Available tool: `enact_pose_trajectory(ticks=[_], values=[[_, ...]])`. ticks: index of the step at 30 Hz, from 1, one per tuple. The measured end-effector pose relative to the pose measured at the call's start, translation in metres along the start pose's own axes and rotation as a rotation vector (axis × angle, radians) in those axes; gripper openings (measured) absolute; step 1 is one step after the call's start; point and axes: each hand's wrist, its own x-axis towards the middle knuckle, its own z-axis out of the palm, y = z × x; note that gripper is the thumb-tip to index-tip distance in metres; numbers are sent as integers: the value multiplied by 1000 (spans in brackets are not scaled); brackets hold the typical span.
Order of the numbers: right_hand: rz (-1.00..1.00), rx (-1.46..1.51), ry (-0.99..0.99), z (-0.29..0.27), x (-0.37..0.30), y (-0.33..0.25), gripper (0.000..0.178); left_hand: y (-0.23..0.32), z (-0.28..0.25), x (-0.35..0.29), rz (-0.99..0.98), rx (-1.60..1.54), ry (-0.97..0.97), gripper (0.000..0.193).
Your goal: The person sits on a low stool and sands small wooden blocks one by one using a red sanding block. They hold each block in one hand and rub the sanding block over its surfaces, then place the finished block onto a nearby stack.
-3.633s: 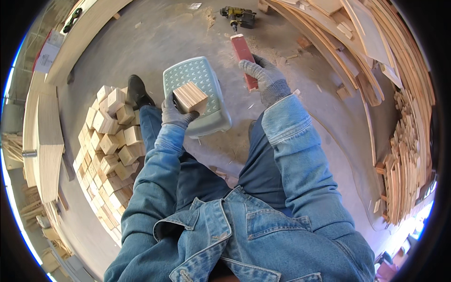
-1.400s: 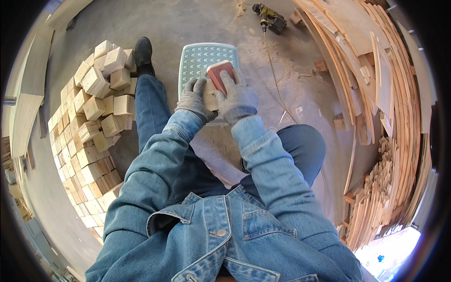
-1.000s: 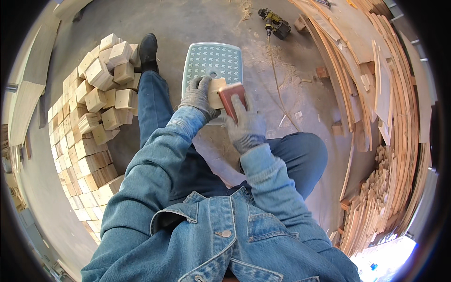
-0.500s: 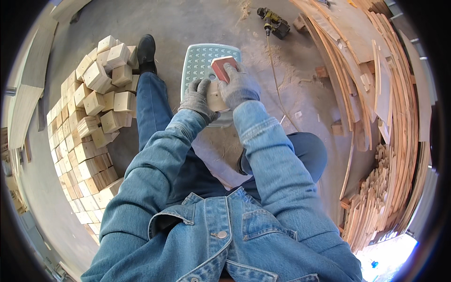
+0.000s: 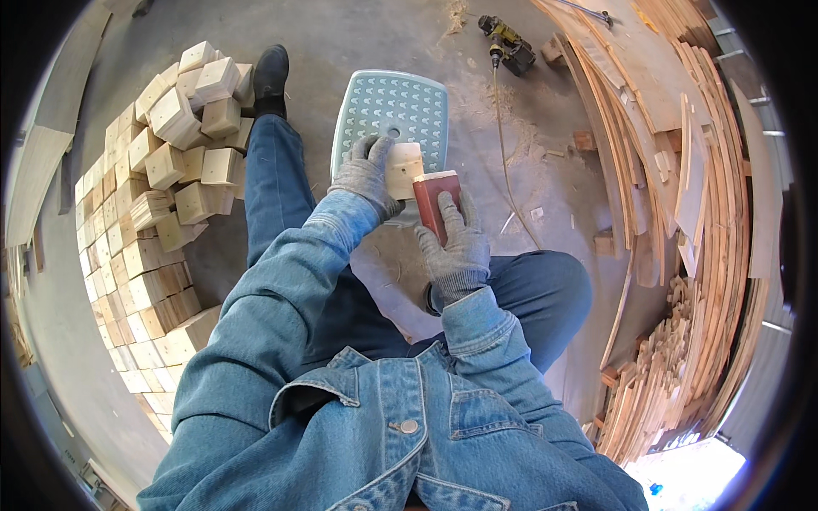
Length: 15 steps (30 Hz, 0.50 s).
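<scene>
Where the stool (image 5: 400,98) turns its near end toward you, your right hand (image 5: 456,247) sits just off that end, its fingers gripping the red bar (image 5: 434,204), one laid along the top. Your left hand (image 5: 362,180), at the stool's near left, has its fingers closed around the pale wood block (image 5: 405,175). The block is over the stool's near end; whether it rests there or hangs just above, you cannot tell. The bar's far end meets the block's near right corner in view, but contact is unclear. To work well, brace the block firmly, lay the bar flat, press evenly, and leave your left fingertips clear of its path.

Count two gloved hands, one bar, one held block, one stool. Left of the stool stands one pile of blocks (image 5: 162,277), dozens, too overlapped for an exact number. One drill (image 5: 507,47) lies beyond the stool's far right corner. Boards (image 5: 635,106) well right of the stool are too many to count.
</scene>
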Motion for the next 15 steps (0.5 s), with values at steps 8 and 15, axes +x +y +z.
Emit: enact_pose_trajectory(ticks=[8, 15], values=[[-10, -16, 3, 20, 108, -6, 69, 1, 2, 3, -25, -31, -15, 119], [84, 188, -24, 35, 134, 12, 75, 0, 2, 2, 2, -9, 15, 116]])
